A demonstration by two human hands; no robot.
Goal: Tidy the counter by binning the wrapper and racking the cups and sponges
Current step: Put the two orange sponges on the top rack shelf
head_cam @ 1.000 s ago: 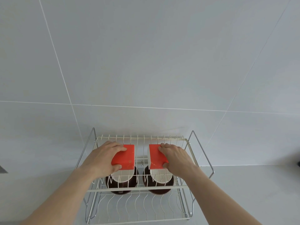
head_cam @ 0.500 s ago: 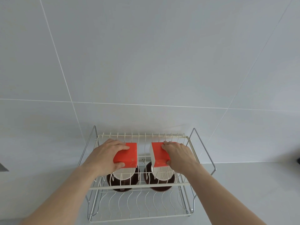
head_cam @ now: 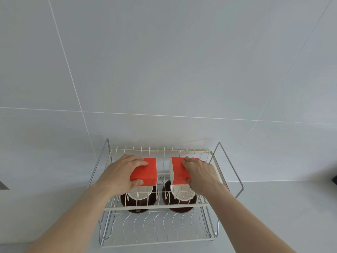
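Head view, hands (head_cam: 121,173) (head_cam: 201,172) still clamped on sponges (head_cam: 147,171) (head_cam: 179,170), lifted slightly over rack (head_cam: 160,206)

Two bare forearms are shown, entering from the lower left and lower right corners. No sleeves are seen up to the frame edge. The left hand (head_cam: 121,175) and the right hand (head_cam: 201,175) are ungloved. Short, unpainted nails are visible on the thumbs.
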